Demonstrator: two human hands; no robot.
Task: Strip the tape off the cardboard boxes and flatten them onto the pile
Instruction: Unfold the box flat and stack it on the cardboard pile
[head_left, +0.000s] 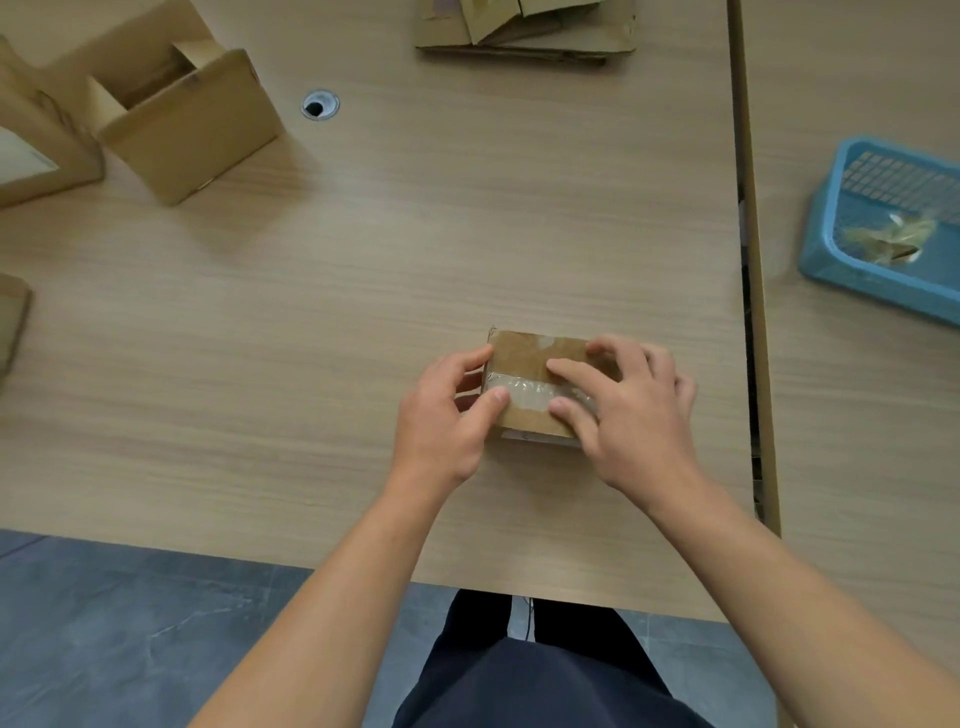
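My left hand (441, 415) grips the left end of the small box (524, 353) on the tabletop (363, 312); my right hand (634, 410) lies over its top, forefinger and thumb pressing the clear tape (530, 389). The pile (524, 31) lies well beyond.

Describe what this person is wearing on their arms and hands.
Nothing is worn. The left hand and right hand are bare, with no gloves, rings or watch in view. The left forearm and right forearm are uncovered to the frame's edge; no sleeve shows.
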